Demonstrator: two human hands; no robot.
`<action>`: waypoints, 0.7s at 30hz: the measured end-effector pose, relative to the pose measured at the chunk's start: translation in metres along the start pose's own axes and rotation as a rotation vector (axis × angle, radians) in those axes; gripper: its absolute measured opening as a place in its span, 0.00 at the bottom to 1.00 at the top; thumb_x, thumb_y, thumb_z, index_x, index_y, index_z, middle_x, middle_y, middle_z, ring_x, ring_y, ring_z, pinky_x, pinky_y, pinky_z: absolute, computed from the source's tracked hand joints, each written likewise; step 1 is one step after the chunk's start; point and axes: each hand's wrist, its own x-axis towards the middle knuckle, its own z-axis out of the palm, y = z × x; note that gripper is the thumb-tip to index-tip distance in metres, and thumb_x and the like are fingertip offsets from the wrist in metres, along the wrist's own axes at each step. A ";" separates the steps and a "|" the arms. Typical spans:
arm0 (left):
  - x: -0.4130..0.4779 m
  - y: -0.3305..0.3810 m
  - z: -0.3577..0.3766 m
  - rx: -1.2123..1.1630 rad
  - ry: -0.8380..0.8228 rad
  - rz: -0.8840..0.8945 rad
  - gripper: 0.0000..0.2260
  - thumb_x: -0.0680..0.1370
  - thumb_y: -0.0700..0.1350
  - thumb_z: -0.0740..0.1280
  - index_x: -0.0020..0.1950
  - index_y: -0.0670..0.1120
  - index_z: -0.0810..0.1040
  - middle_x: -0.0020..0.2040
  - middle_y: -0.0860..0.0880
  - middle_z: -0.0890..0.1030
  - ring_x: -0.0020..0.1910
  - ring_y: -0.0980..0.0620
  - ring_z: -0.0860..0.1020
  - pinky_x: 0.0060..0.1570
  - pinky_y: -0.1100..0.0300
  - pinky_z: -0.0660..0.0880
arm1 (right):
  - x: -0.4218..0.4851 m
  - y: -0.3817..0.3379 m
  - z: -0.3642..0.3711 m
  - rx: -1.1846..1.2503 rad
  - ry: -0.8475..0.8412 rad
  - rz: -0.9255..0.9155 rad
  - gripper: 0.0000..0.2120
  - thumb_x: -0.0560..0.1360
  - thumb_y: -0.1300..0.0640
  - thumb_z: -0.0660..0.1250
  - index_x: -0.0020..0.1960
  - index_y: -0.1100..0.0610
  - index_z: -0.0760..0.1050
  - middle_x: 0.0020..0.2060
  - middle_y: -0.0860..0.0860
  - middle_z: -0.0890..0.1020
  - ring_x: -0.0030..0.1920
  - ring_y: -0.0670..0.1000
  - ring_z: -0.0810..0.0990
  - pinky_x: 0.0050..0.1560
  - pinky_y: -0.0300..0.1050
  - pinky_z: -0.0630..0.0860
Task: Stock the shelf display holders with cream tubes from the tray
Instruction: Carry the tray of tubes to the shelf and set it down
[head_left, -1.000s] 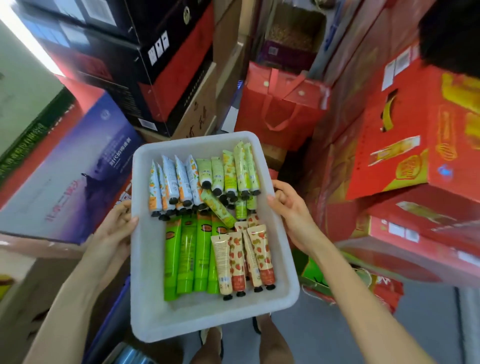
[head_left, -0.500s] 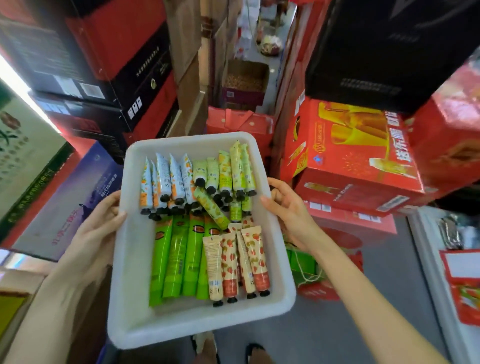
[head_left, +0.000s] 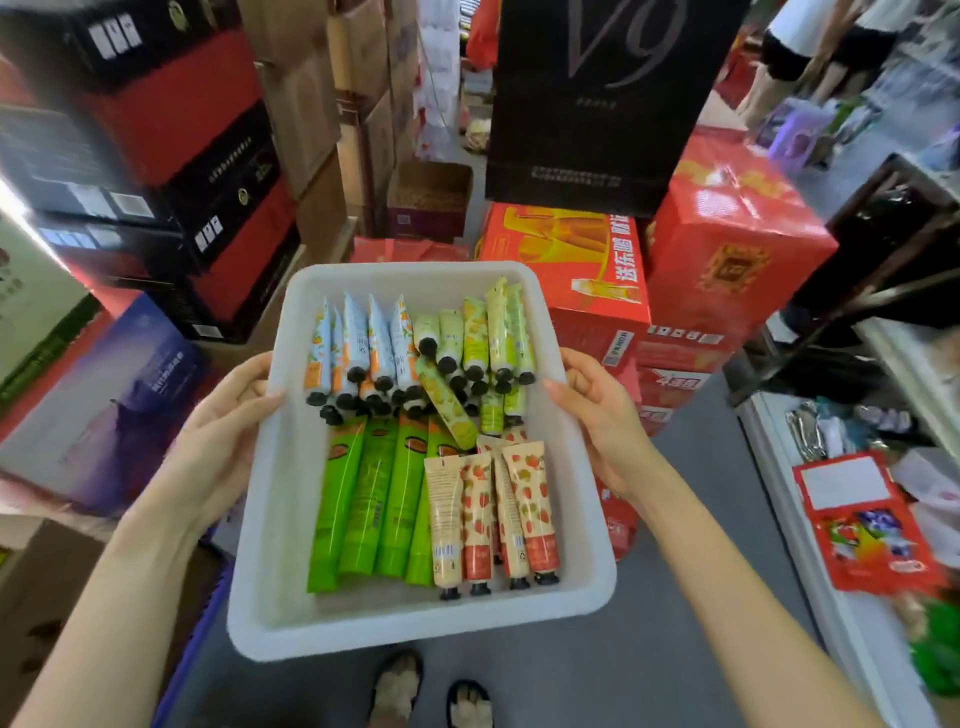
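I carry a white plastic tray (head_left: 291, 597) in front of me at waist height. My left hand (head_left: 218, 436) grips its left rim and my right hand (head_left: 602, 415) grips its right rim. Inside lie several cream tubes: bright green tubes (head_left: 363, 499) at the near left, strawberry-print tubes (head_left: 524, 504) at the near right, pale blue tubes (head_left: 358, 343) at the far left and pale yellow-green tubes (head_left: 493, 332) at the far right. No shelf display holders are in view.
Stacked red and black cartons (head_left: 171, 171) rise on the left. Red cartons (head_left: 727, 249) and a black bag (head_left: 592, 93) stand ahead on the right. A shelf unit (head_left: 872, 467) with packets runs along the right. A narrow aisle (head_left: 447, 130) leads ahead. My feet (head_left: 431, 691) stand on grey floor.
The view has swung to the right and upward while both hands keep hold of the tray. The shelf unit on the right and more of the aisle have come into sight.
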 end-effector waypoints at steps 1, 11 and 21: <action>-0.003 -0.001 0.008 -0.003 -0.020 -0.013 0.16 0.77 0.36 0.59 0.59 0.49 0.78 0.48 0.45 0.78 0.41 0.50 0.81 0.44 0.52 0.80 | -0.012 -0.003 -0.007 -0.003 0.029 -0.010 0.14 0.77 0.64 0.63 0.60 0.53 0.72 0.47 0.50 0.82 0.47 0.49 0.81 0.44 0.41 0.80; -0.013 -0.011 0.110 0.096 -0.337 -0.067 0.15 0.77 0.36 0.60 0.62 0.47 0.73 0.43 0.47 0.76 0.36 0.55 0.81 0.35 0.60 0.80 | -0.157 -0.011 -0.058 -0.048 0.503 -0.073 0.14 0.75 0.62 0.65 0.59 0.51 0.74 0.53 0.59 0.81 0.50 0.55 0.81 0.47 0.50 0.79; -0.086 -0.058 0.268 0.194 -0.845 -0.206 0.15 0.76 0.35 0.62 0.61 0.45 0.73 0.43 0.45 0.77 0.36 0.52 0.79 0.34 0.59 0.79 | -0.364 0.002 -0.095 -0.031 1.077 -0.107 0.13 0.75 0.61 0.66 0.57 0.49 0.75 0.51 0.53 0.82 0.52 0.55 0.80 0.52 0.52 0.77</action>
